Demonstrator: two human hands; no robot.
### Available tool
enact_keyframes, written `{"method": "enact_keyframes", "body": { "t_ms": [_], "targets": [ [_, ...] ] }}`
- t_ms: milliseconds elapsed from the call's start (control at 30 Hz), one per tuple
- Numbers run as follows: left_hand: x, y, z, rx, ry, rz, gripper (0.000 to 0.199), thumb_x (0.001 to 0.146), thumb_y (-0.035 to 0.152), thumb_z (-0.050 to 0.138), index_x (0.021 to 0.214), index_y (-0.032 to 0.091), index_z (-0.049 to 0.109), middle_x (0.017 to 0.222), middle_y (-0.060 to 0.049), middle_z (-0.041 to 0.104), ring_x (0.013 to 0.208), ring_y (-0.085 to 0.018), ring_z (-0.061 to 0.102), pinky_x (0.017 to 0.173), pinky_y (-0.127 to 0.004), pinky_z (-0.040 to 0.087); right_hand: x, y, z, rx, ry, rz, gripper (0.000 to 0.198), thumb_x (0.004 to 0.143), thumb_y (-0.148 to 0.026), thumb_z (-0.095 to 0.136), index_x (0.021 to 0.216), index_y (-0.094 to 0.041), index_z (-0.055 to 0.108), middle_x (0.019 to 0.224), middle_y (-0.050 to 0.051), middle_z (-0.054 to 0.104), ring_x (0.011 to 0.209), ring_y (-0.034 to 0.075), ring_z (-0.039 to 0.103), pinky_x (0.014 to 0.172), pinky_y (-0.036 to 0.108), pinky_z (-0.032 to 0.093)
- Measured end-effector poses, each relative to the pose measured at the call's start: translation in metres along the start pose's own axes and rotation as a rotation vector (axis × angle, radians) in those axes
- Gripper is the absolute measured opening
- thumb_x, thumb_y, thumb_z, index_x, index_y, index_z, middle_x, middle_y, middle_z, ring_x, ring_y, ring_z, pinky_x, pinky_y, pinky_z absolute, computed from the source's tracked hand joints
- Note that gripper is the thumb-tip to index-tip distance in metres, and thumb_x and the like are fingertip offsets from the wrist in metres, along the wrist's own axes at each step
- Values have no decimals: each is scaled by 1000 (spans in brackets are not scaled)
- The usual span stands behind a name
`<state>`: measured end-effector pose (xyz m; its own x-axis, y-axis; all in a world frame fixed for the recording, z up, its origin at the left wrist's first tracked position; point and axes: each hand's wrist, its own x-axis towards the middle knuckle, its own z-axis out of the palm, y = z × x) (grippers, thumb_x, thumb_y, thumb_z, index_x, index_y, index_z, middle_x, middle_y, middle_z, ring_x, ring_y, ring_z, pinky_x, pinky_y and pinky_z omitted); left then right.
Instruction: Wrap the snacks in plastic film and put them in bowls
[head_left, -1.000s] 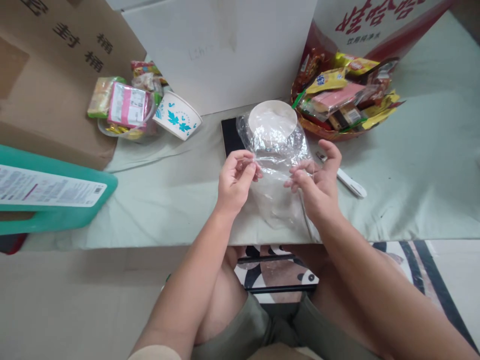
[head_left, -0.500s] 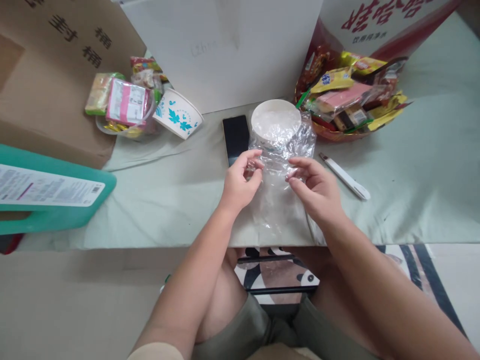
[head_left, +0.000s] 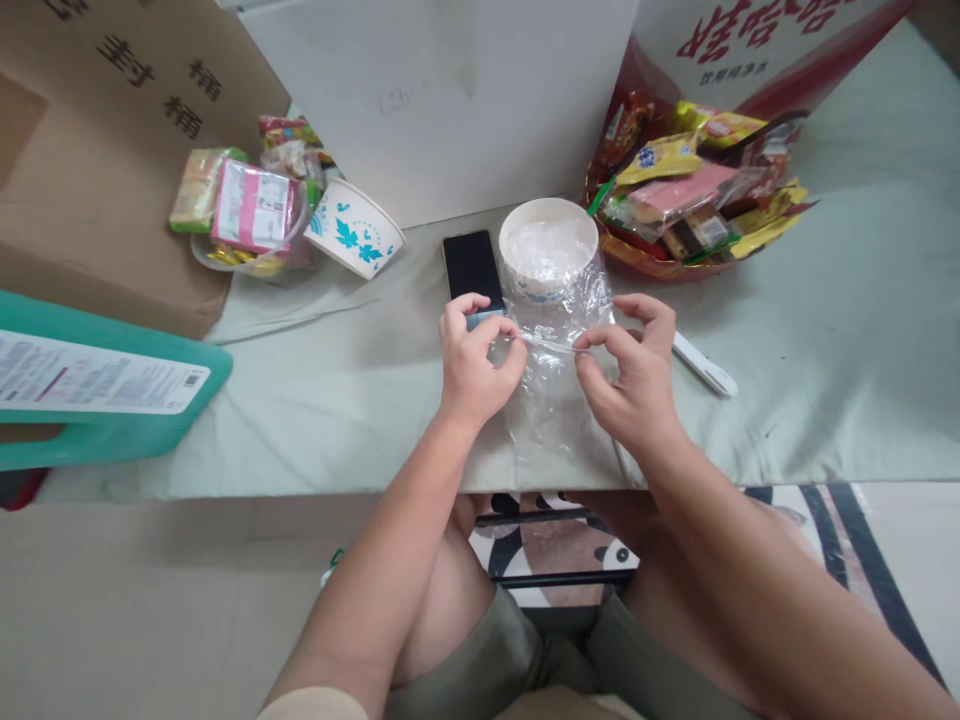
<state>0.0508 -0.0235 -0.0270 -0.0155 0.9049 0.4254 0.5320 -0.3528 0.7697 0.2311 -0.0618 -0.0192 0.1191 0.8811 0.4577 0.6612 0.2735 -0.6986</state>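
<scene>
A clear plastic bag [head_left: 559, 395] lies over the cloth in front of me, its far part around a white paper bowl [head_left: 549, 245] with a blue print. My left hand [head_left: 484, 365] pinches the bag's film between thumb and forefinger. Opposite it, my right hand [head_left: 630, 370] pinches the same film, and a thin strip of it is stretched between the two. A black phone [head_left: 471, 268] lies just beyond my left fingers. The white box cutter [head_left: 705, 366] is partly hidden behind my right hand.
At the right a basket [head_left: 675, 262] holds packaged snacks. To the left are a tilted paper cup [head_left: 355, 230], a tub of snacks [head_left: 214, 255] and a green jug [head_left: 150, 430]. Cardboard [head_left: 112, 220] and white boxes [head_left: 442, 110] stand behind. The table edge runs above my knees.
My fingers have closed to a pinch, pulling the bag's film taut between them. The right hand now covers part of the box cutter.
</scene>
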Motion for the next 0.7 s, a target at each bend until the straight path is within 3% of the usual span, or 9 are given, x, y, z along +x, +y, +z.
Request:
{"method": "enact_keyframes", "body": {
  "t_ms": [67, 167, 200, 267, 333, 433, 533, 600, 700],
  "targets": [
    [0, 3, -2, -27, -9, 40, 7, 74, 15, 68, 72, 22, 65, 127, -9, 57, 125, -30, 52, 110, -49, 43, 1, -3, -2, -15, -10, -22, 7, 81, -21, 61, 83, -26, 66, 128, 9, 57, 134, 34, 47, 112, 55, 37],
    [-1, 10, -7, -145, -5, 106, 12, 72, 15, 70, 69, 23, 62, 118, -8, 65, 125, -32, 54, 112, -52, 41, 2, -7, -6, 31, -41, -14, 7, 79, -20, 60, 78, -26, 63, 94, 4, 69, 115, 30, 62, 112, 56, 37],
    [-1, 12, -8, -179, 13, 114, 14, 71, 15, 71, 67, 23, 60, 109, -7, 67, 123, -32, 57, 112, -53, 41, 2, -8, -6, 79, -70, 21, 7, 79, -20, 60, 78, -26, 62, 81, 2, 67, 98, 26, 66, 105, 53, 44],
    [-2, 15, -10, -226, 49, 101, 17, 69, 16, 73, 65, 24, 58, 92, -5, 69, 116, -31, 61, 113, -55, 41, 2, -12, -8, 227, -147, 153, 5, 79, -21, 59, 78, -26, 61, 63, -3, 61, 65, 17, 60, 80, 40, 53],
    [-2, 16, -11, -259, 61, 66, 18, 71, 18, 73, 66, 24, 57, 85, -3, 69, 113, -30, 63, 112, -55, 42, 2, -15, -8, 402, -206, 330, 2, 80, -25, 60, 79, -25, 60, 56, -5, 56, 49, 12, 50, 55, 29, 45],
    [-3, 16, -8, -355, 50, 8, 20, 73, 22, 74, 68, 23, 55, 91, -4, 72, 116, -29, 65, 110, -52, 46, 5, -16, -9, 653, -262, 565, 13, 79, -33, 63, 89, -26, 57, 51, -10, 46, 39, 9, 40, 40, 24, 34],
    [-1, 15, -4, -557, -2, -205, 23, 77, 28, 74, 72, 23, 52, 79, -1, 69, 83, -20, 70, 81, -38, 58, 10, -12, -6, 804, -275, 729, 34, 77, -36, 67, 107, -30, 53, 54, -12, 46, 37, 10, 39, 38, 24, 37],
    [1, 14, -1, -673, -46, -418, 24, 79, 31, 72, 77, 24, 50, 67, 3, 63, 55, -13, 60, 52, -27, 48, 13, -9, -3, 844, -201, 786, 41, 75, -36, 71, 111, -31, 52, 61, -10, 53, 43, 11, 46, 45, 27, 47],
    [7, 15, 1, -749, -86, -652, 23, 81, 32, 68, 82, 25, 46, 57, 6, 56, 41, -11, 50, 37, -22, 30, 12, -8, 2, 909, -186, 850, 38, 72, -37, 74, 105, -29, 58, 75, -4, 64, 59, 14, 61, 64, 33, 59]
  ]
}}
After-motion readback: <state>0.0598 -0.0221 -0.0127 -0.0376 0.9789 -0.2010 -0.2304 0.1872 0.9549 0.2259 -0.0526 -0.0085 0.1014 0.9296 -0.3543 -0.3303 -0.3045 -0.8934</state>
